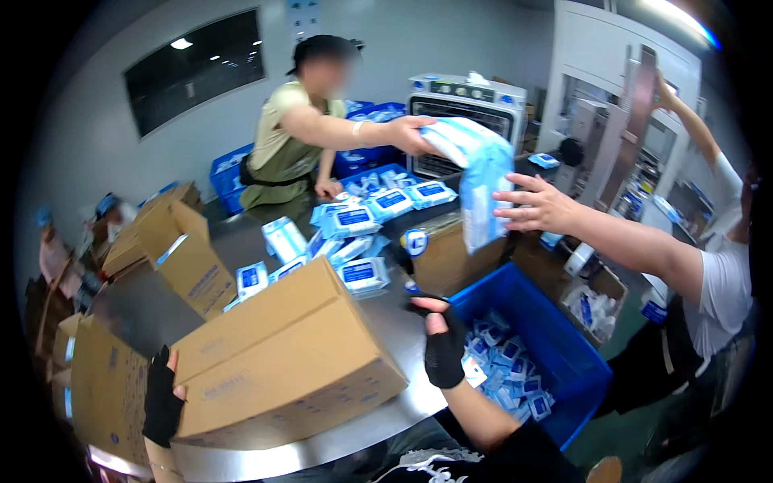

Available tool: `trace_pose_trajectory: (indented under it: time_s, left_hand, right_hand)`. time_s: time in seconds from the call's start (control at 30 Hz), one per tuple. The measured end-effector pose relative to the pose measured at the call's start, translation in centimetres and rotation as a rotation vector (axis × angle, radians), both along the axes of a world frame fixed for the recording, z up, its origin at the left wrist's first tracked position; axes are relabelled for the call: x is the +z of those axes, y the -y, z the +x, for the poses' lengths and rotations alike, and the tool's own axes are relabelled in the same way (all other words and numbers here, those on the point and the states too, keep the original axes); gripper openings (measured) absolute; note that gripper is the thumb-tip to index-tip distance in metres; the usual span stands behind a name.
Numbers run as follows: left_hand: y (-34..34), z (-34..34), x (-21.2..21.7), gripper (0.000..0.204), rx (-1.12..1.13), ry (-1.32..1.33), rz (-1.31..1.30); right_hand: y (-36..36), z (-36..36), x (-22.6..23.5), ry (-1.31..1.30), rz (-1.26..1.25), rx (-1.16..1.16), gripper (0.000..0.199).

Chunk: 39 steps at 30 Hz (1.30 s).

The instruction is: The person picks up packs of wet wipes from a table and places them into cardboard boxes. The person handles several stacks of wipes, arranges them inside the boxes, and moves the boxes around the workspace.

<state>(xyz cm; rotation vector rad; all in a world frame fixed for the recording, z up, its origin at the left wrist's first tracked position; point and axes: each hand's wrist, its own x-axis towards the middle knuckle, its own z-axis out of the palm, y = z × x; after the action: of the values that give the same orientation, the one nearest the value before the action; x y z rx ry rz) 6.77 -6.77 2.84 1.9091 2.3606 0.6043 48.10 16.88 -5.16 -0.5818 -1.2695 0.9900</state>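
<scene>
A closed cardboard box (pixel 282 362) lies tilted across the metal table in front of me. My left hand (pixel 163 396), in a black fingerless glove, rests against the box's left end with its fingers stretched along it. To the right of the box, my right hand (pixel 443 342) is raised in a matching glove. Its thumb and fingers are curled in; what they hold, if anything, I cannot make out. Just beyond it shows a round blue-and-white disc (pixel 415 242). Blue-and-white wipes packs (pixel 354 220) lie heaped behind the box.
A blue bin (pixel 555 366) holding small packs stands at my right. Across the table, a person's hand (pixel 415 135) grips a large blue-and-white pack (pixel 483 181); another person's hand (pixel 541 205) reaches to it from the right. Open cartons (pixel 181 258) stand at left.
</scene>
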Motion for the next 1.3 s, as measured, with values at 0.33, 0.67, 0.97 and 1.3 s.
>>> trace_pose_trajectory:
  time_s: [0.33, 0.67, 0.97, 1.3]
  left_hand:
    - [6.4, -6.3, -4.8, 0.067, 0.237, 0.606, 0.349]
    - [-2.5, 6.1, -30.9, 0.049, -0.007, -0.212, 0.165]
    - [-2.3, 23.4, -13.6, 0.04, -0.469, 1.219, -0.628]
    - [12.8, -8.0, -2.7, 0.046, 0.685, 0.08, -0.163]
  right_hand:
    - [9.4, -14.7, -20.0, 0.011, -0.443, 0.846, 0.07]
    - [2.2, -14.9, 8.0, 0.734, 0.211, 0.721, 0.045]
    - [1.9, -16.0, 7.6, 1.3, 0.977, 0.688, 0.027]
    - [-1.1, -23.9, 3.5, 0.54, 1.134, 0.81, 0.025]
